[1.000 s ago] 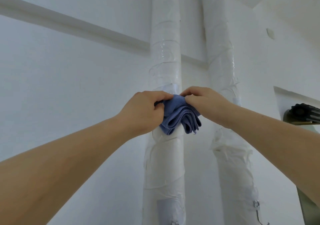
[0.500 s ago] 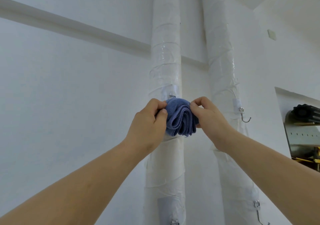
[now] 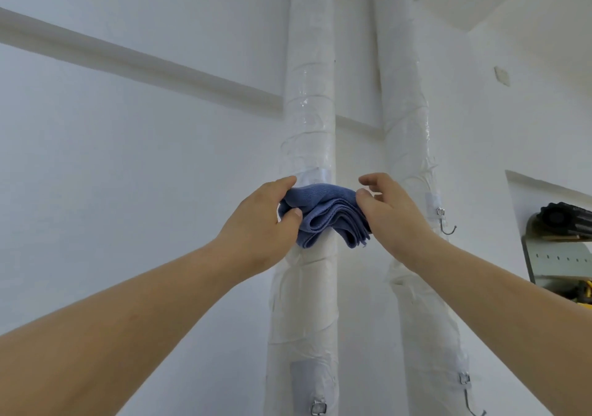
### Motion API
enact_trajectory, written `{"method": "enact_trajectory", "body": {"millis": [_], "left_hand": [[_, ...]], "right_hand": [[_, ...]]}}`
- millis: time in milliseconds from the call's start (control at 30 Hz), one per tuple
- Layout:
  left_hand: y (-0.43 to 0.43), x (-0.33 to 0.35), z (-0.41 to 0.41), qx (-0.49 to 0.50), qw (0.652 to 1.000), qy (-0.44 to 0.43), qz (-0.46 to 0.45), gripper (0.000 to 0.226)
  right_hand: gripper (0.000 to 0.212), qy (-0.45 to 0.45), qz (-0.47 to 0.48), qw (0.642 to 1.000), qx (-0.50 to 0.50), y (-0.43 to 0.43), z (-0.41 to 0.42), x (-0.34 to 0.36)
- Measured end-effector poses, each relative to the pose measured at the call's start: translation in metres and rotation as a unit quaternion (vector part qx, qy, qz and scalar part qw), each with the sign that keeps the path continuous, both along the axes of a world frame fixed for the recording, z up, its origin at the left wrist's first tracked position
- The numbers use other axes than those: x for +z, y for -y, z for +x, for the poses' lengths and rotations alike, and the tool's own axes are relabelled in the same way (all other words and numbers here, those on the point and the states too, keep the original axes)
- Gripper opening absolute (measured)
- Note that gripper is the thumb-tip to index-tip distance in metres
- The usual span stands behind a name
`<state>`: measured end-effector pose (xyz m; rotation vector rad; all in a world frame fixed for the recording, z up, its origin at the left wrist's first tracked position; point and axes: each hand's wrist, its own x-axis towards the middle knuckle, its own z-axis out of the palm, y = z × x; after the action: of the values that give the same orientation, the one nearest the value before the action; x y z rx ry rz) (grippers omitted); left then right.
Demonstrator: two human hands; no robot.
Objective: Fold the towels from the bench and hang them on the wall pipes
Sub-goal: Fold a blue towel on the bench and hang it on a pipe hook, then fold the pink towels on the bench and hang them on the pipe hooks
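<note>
A folded blue towel [image 3: 323, 214] is bunched against the left white wrapped pipe [image 3: 309, 111], just under a strip of tape, covering the hook there. My left hand [image 3: 266, 223] pinches the towel's left side between thumb and fingers. On the towel's right side, my right hand [image 3: 387, 210] has its thumb against the folds while its fingers are lifted and spread above it. The right white pipe [image 3: 407, 121] stands beside it and carries an empty metal hook [image 3: 445, 223].
More metal hooks sit lower on both pipes [image 3: 318, 407] [image 3: 469, 393]. A white wall [image 3: 128, 159] lies behind. At the right edge a recess holds a dark ribbed object [image 3: 567, 220] and a grey metal panel [image 3: 557, 262].
The towel has spread wider across the left pipe. My right hand's fingers have lifted off and opened, and both hands have moved slightly apart.
</note>
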<state>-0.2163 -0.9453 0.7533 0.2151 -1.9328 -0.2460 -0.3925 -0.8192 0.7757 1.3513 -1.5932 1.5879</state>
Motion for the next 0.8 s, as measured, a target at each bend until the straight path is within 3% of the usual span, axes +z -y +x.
{"method": "enact_trajectory", "body": {"millis": [200, 300, 400, 600, 800], "left_hand": [[0.003, -0.011, 0.006, 0.03, 0.999, -0.029, 0.013, 0.056], [0.004, -0.03, 0.012, 0.021, 0.997, -0.067, 0.041, 0.039], [0.0, -0.062, 0.015, -0.014, 0.992, -0.08, 0.096, 0.019], [-0.013, -0.169, 0.021, -0.101, 0.975, -0.01, 0.199, 0.014], [-0.033, -0.32, 0.046, -0.158, 0.924, 0.142, 0.317, 0.016]], "right_hand": [[0.035, -0.113, -0.009, 0.986, -0.122, -0.01, 0.011, -0.013], [0.028, -0.213, -0.038, 0.957, -0.191, -0.014, 0.029, -0.031], [0.012, -0.234, -0.067, 0.953, -0.18, -0.016, 0.053, -0.065], [0.012, -0.076, 0.133, 0.986, -0.072, -0.018, 0.075, -0.173], [0.018, 0.141, 0.332, 0.932, -0.039, -0.06, 0.096, -0.32]]}}
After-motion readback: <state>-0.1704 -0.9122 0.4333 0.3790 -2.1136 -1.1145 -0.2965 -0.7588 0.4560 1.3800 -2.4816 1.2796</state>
